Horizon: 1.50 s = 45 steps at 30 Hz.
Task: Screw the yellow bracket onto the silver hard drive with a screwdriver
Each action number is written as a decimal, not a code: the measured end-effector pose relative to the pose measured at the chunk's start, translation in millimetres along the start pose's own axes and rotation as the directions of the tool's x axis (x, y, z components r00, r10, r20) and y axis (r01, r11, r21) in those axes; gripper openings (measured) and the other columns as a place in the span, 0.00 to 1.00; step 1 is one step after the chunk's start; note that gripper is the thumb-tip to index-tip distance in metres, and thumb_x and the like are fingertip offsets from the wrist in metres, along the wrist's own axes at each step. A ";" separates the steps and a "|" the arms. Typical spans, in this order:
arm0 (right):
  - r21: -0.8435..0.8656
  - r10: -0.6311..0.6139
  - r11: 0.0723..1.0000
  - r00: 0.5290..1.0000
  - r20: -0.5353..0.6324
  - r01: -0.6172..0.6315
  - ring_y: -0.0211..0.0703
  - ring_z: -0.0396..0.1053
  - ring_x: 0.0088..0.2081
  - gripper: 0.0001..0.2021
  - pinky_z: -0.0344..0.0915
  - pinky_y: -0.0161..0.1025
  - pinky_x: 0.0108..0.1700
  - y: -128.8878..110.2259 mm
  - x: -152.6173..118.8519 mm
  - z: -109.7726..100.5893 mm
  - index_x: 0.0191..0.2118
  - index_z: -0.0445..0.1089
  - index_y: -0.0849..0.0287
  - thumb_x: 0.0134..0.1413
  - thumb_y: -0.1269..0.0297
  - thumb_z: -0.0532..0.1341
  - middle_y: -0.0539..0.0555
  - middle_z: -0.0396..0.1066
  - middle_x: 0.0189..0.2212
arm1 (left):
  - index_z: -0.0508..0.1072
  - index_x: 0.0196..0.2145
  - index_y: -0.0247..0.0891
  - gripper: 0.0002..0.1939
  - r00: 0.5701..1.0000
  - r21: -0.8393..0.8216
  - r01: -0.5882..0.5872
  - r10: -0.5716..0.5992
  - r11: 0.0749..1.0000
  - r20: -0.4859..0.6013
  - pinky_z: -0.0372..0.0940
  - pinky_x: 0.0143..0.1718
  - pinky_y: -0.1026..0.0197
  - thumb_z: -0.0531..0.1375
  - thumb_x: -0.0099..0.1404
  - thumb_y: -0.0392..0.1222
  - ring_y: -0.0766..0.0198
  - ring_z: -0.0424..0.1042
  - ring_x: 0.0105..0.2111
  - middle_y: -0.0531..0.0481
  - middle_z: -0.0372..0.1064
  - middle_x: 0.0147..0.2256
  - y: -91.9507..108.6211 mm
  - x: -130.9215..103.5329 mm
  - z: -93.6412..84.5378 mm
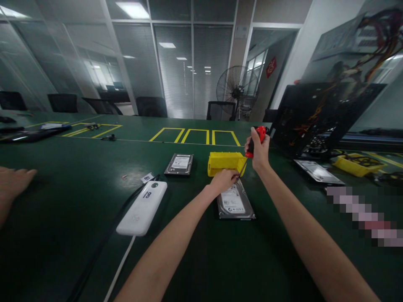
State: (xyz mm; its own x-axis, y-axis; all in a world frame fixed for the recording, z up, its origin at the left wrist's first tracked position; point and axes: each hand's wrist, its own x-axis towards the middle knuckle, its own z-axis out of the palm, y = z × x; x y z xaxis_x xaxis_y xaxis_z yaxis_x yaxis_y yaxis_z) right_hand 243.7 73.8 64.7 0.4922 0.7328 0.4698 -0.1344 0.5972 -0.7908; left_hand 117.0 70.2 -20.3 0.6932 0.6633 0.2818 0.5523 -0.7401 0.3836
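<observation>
My right hand (260, 152) grips a screwdriver (260, 133) by its red and black handle. The shaft slants down and left toward the far end of a hard drive (233, 199), which lies label up on the green table. My left hand (224, 180) is over that far end, its fingers pinched together beside the screwdriver's tip; what they hold is too small to make out. Right behind the drive stands a yellow plastic bin (225, 158), its opening facing me.
Another hard drive (180, 164) lies farther left. A white power bank (143, 207) marked 18 has a cable attached. An opened computer case (317, 113) with loose wires and a yellow tray (357, 165) stand right. Another person's hand (14, 180) rests at far left.
</observation>
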 end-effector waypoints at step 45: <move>0.011 0.069 0.997 0.978 0.197 -0.072 0.31 0.64 0.20 0.20 0.59 0.31 0.18 1.4 0.1 -1.4 0.31 0.61 0.55 0.45 0.42 0.60 0.45 0.64 0.23 | 0.72 0.48 0.39 0.15 1.000 0.026 0.017 -0.018 1.000 0.016 0.66 0.46 0.59 0.49 0.68 0.39 0.59 0.72 0.44 0.46 0.73 0.44 0.6 1.2 -0.5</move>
State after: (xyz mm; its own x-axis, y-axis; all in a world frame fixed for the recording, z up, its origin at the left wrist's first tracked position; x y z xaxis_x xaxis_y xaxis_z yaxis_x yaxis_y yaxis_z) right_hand 244.8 74.3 63.0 0.3030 0.8219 0.4823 -0.1796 0.5463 -0.8181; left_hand 117.9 70.6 -19.3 0.6906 0.6744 0.2614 0.5758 -0.7313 0.3657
